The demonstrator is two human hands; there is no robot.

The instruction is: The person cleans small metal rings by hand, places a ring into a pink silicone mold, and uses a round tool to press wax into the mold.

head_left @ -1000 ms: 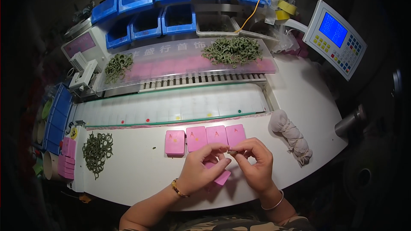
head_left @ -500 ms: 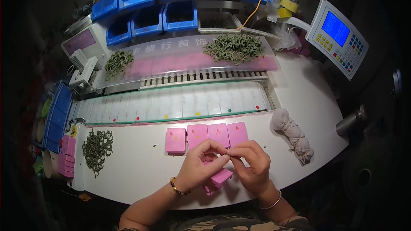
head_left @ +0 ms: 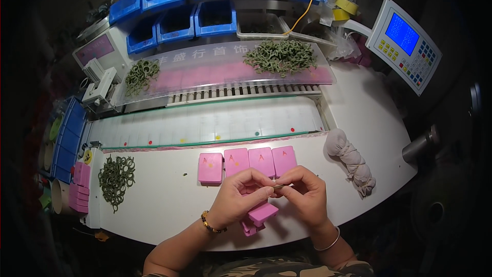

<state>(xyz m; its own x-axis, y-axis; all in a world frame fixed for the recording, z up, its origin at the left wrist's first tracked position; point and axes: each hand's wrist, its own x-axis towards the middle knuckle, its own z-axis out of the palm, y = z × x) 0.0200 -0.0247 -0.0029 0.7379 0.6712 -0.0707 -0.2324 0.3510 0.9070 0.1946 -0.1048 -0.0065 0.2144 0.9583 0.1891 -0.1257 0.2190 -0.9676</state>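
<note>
My left hand (head_left: 234, 197) and my right hand (head_left: 307, 197) meet over the near part of the white table. Between their pinched fingertips is a small thin green piece (head_left: 278, 186), partly covered by the fingers. Directly under my left hand is a pink block (head_left: 264, 213) with a stepped lower part; whether the lower fingers hold it or it rests on the table I cannot tell. Just beyond my hands stand several pink blocks (head_left: 210, 168) in a row, marked on top. A heap of green rings (head_left: 117, 178) lies to the left.
A belt with white panels (head_left: 205, 123) and coloured dots runs behind the blocks. More green rings (head_left: 281, 57) lie on a clear cover. A knotted cloth bundle (head_left: 349, 161) lies at right, below a control panel (head_left: 405, 46). Blue bins (head_left: 215, 18) line the back.
The green piece now shows more between my fingertips, and my right hand has shifted slightly. The panels with coloured dots have slid left along the belt.
</note>
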